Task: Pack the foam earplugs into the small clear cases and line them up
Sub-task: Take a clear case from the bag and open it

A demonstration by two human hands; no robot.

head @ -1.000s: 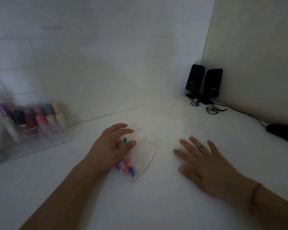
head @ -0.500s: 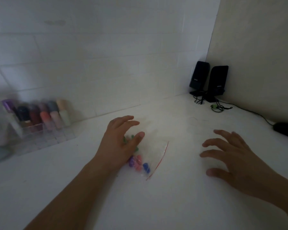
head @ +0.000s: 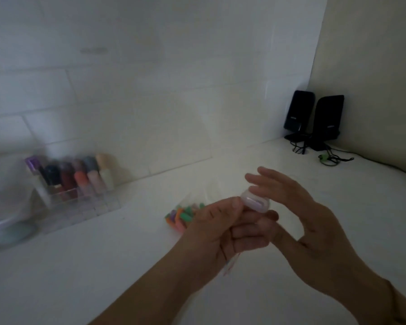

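Holding a small clear case point(head: 256, 202) at frame middle, pinched by left hand point(head: 223, 233) to steady it. Right hand point(head: 302, 221) fingers spread above, likely to open it. Earplugs point(head: 183, 214) waiting in bag just behind.

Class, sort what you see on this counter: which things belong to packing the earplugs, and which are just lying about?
Part of the job:
small clear case, held by left hand and right hand
clear bag of foam earplugs

Lying about:
two black speakers
rack of coloured bottles
cables
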